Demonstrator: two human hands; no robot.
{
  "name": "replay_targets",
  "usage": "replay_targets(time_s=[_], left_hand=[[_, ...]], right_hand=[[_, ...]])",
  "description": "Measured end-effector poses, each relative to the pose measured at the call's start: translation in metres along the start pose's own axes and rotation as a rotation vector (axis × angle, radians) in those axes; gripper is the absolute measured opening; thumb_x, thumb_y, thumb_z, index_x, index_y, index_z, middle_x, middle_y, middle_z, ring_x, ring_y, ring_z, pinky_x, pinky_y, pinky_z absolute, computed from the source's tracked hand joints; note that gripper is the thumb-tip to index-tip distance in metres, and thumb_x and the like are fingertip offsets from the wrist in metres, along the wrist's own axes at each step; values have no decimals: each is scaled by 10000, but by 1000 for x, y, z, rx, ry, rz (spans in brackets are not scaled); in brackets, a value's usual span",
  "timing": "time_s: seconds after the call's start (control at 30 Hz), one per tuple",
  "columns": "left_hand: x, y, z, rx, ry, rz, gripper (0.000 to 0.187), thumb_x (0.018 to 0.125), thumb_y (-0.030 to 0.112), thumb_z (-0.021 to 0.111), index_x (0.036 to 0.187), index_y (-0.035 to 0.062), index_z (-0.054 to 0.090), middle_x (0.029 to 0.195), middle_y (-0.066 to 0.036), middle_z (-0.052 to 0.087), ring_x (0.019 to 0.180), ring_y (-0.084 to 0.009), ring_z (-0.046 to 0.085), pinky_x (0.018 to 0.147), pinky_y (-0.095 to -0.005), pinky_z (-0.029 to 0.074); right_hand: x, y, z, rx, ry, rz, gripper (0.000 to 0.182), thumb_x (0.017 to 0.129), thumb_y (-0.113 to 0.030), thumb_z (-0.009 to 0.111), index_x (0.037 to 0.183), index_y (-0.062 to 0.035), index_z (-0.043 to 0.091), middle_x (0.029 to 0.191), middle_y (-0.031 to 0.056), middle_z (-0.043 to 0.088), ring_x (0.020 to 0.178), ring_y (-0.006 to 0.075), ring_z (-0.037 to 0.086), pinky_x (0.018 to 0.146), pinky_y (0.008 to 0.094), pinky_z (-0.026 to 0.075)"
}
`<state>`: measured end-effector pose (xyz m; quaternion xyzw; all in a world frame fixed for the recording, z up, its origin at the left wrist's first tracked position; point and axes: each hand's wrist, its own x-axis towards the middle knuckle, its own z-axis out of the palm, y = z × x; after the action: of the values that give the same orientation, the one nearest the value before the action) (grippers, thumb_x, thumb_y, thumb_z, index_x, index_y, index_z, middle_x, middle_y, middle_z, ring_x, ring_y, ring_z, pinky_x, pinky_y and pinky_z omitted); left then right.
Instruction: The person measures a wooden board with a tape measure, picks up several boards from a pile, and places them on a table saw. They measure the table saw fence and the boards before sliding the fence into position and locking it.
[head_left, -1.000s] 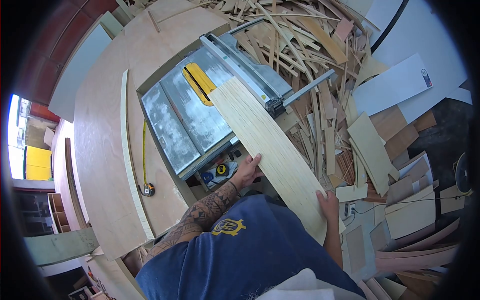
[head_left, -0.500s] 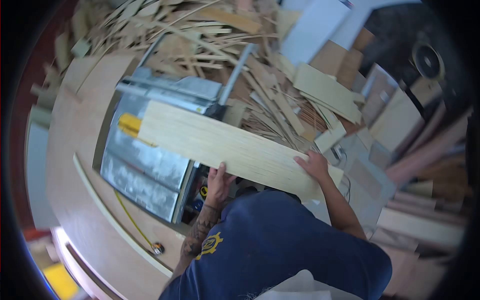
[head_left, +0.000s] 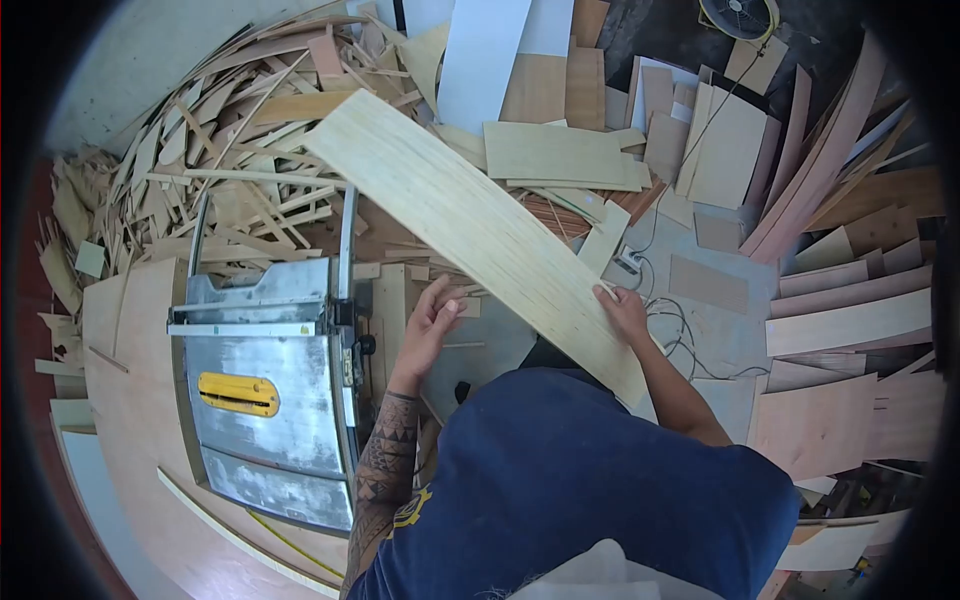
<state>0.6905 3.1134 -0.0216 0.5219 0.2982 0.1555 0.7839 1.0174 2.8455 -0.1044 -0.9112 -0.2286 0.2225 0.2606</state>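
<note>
Here the right hand point(head_left: 625, 315) has its fingers clasped on the plank point(head_left: 480, 235) by its near end, right of the table saw point(head_left: 300, 365), left hand point(head_left: 428, 335) half-curled, empty, just apart; such overhang wants two-handed support!

The left hand point(head_left: 425, 335) hovers with fingers point(head_left: 431, 297) loosely curled, while the right hand point(head_left: 627, 316) grips, thumb point(head_left: 603, 294) uppermost.

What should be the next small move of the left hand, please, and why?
Probably the left hand should take the lower edge of the board. It is open beside that edge, while only the right hand grips the board, near one end, so the long free part may tip.
</note>
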Motion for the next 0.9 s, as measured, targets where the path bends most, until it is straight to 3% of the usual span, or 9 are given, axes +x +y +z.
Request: replay_targets(time_s=[0.2, 0.27, 0.37, 0.43, 0.57, 0.63, 0.77, 0.83, 0.9], left_hand=[[79, -83, 26, 439, 158, -144, 512, 1054, 316, 629, 1445, -8, 562, 1180, -111, 700, 1053, -178, 665, 936, -332, 529], [91, -116, 40, 293, 289, -338, 498, 1050, 328, 632, 1404, -19, 582, 1117, -84, 691, 973, -149, 654, 839, -305, 536], [107, -176, 30, 131, 283, -522, 480, 1040, 334, 645, 1356, -24, 603, 1042, -70, 699, 910, -141, 663, 780, -292, 542], [123, -186, 45, 366, 261, -557, 448, 1039, 329, 642, 1319, -20, 626, 1008, -57, 718, 865, -149, 684, 750, -293, 545], [176, -214, 36, 435, 197, -697, 438, 1032, 327, 644, 1297, -23, 646, 989, -88, 747, 867, -159, 713, 751, -302, 555], [215, -240, 13, 745, 131, -584, 428, 1023, 335, 647, 1265, -18, 667, 936, -112, 750, 845, -160, 718, 722, -305, 553], [324, -277, -7, 623, 106, -660, 403, 1020, 329, 633, 1243, -3, 676, 863, -84, 724, 774, -155, 683, 664, -305, 532], [396, -293, 7, 280, 253, -746, 358, 1025, 324, 626, 1195, 14, 685, 897, -48, 711, 777, -146, 668, 654, -294, 527], [476, -348, -13, 8, 111, -681, 254, 1042, 302, 601, 1048, 57, 668, 882, -10, 639, 795, -140, 643, 663, -285, 529]], right_hand=[[105, 34, -46, -250, 47, 261, 808, 885, -781, 554, 1052, -26, 788, 948, 214, 769, 922, 354, 752, 816, 475, 563], [145, 57, -54, -281, 11, 326, 858, 880, -809, 521, 1115, -26, 778, 1075, 223, 765, 1019, 370, 740, 876, 495, 570], [191, 92, -73, -333, -30, 406, 874, 875, -816, 523, 1162, -26, 764, 1125, 205, 763, 1070, 347, 735, 907, 479, 572], [211, 117, -88, -347, -91, 487, 872, 872, -819, 528, 1159, -29, 759, 1135, 194, 763, 1085, 347, 733, 911, 478, 572], [226, 159, -113, -425, -253, 698, 874, 874, -822, 530, 1158, -26, 753, 1156, 190, 758, 1099, 347, 731, 914, 476, 573], [216, 190, -110, -474, -222, 738, 869, 879, -821, 526, 1150, -27, 756, 1147, 196, 757, 1093, 353, 731, 909, 483, 572], [183, 234, -101, -556, -225, 834, 883, 898, -826, 490, 1158, -21, 745, 1157, 226, 745, 1131, 377, 709, 948, 501, 551], [157, 247, -91, -591, -228, 900, 892, 911, -826, 469, 1145, -10, 740, 1161, 240, 738, 1128, 395, 704, 954, 522, 541], [116, 263, -82, -647, -228, 998, 844, 904, -797, 517, 1135, -20, 751, 1143, 235, 743, 1109, 413, 705, 942, 514, 545]])
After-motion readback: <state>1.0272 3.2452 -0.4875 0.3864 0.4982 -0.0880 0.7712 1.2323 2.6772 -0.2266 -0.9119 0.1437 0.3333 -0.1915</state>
